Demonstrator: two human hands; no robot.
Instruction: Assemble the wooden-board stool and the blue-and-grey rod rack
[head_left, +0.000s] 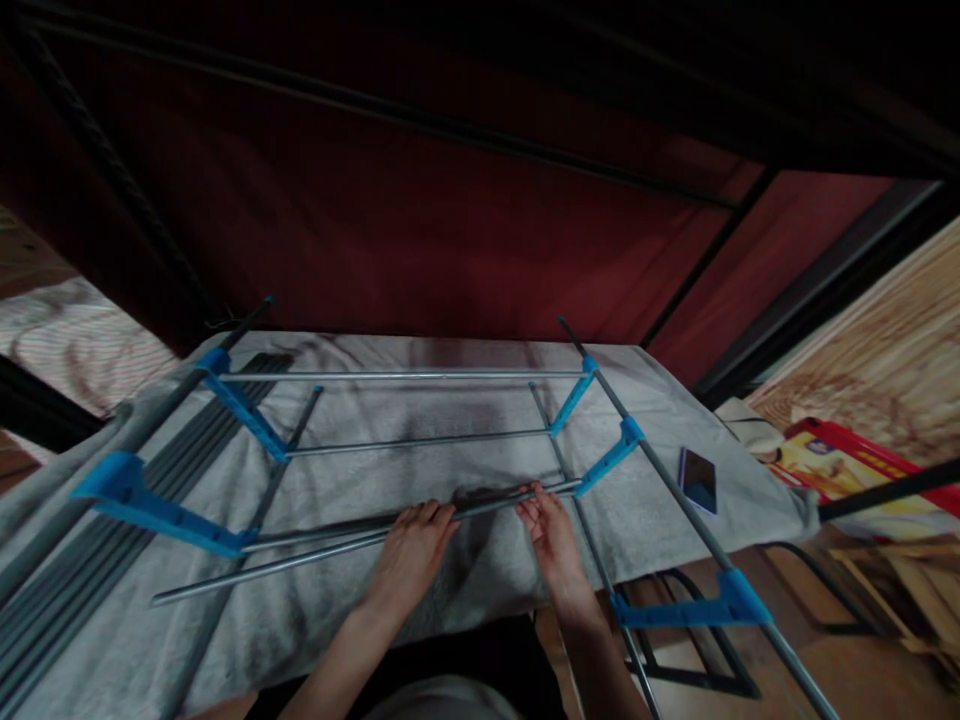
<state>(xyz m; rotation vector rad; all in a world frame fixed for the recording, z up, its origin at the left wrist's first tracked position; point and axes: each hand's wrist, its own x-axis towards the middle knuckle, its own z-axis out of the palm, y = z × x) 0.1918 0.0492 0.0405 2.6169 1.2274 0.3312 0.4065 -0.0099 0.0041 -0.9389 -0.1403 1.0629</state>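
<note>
A frame of grey metal tubes joined by blue plastic brackets (pixel 165 505) stands on a grey cloth-covered table (pixel 480 400). Across its near side runs a crossbar between the left and right brackets. A loose metal tube (pixel 270 565) lies at a slight angle along that crossbar, its left end sticking out free. My left hand (pixel 420 545) is closed over the tube from above, near its middle. With fingertips, my right hand (pixel 551 530) pinches the tube close to the right bracket (pixel 611 458). The tube's right end is hard to separate from the crossbar.
Several spare tubes (pixel 142 500) lie side by side on the table's left. A phone (pixel 698 480) rests to the right of the frame. Dark red fabric (pixel 450 240) hangs behind the table. A red and yellow package (pixel 855 470) and wooden pieces (pixel 900 590) are at the right.
</note>
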